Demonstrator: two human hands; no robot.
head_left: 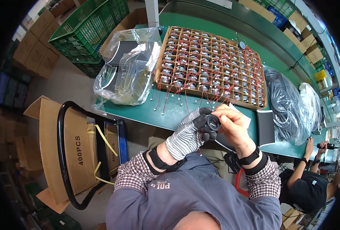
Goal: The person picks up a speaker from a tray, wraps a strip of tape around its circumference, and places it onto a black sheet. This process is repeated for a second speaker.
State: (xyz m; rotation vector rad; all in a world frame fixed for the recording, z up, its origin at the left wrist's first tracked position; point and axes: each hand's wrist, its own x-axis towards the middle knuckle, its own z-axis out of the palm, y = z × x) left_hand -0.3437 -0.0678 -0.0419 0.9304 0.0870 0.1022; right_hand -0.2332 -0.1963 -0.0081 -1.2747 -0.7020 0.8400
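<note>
Over the green tabletop [139, 111], near its front edge and before the divided cardboard tray [212, 63] of red-wired parts, mid-assembly by the look: gloved left hand [187, 132] and bare right hand [235, 128] both clasping a small black round part [213, 123], likely calling for careful fingertip seating.

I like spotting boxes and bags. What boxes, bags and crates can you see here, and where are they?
Open brown cardboard box: on the floor at left, yellow straps, dark print on its side.
Clear plastic bags: on the green table's left end, dark parts inside.
Cardboard divider tray: table middle, small parts with red wires.
Green plastic crate: upper left, latticed.
Dark shiny bag: table right.
</note>
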